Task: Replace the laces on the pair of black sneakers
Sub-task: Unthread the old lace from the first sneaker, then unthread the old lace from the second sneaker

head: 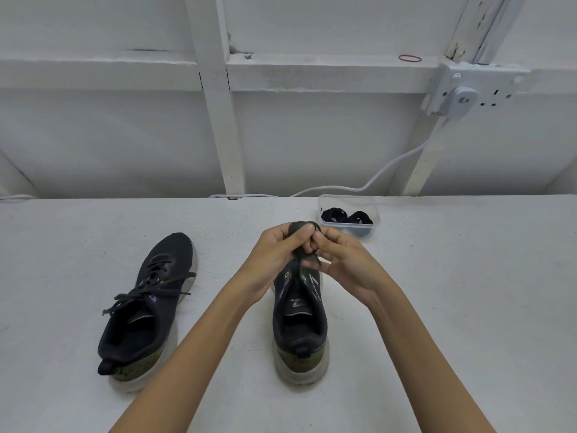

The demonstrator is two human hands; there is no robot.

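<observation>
White table [468,307], white panelled wall behind it. Two black sneakers stand on the table, toes toward the wall, well apart from each other.

Laced sneaker [150,301]: on the left, angled a little, toe leaning right. Its dark lace [150,289] is threaded through the eyelets, and the loose ends trail over both sides of the upper.

Middle sneaker [299,320]: upright, heel toward the camera, tongue open. The front half is hidden behind the hands.

Left hand [274,248]: raised over the front of the middle sneaker, fingers curled round a bunched lace [301,228] of dark grey-brown. Part of the bunch shows above the knuckles.

Right hand [346,260]: close against the left hand, knuckles touching or nearly so. Its fingers are curled and pinch the same bunched lace, and one strand shows below the fingertips. Cannot tell whether that strand runs into the eyelets.

Clear plastic tub [349,203]: beyond the hands, near the back edge of the table. It holds two black coiled laces [334,215] side by side.

A white cable [390,165] runs from a plug in the wall socket [480,89] down to the back of the table. A thin rubber band [409,58] lies on the wall ledge above.
</observation>
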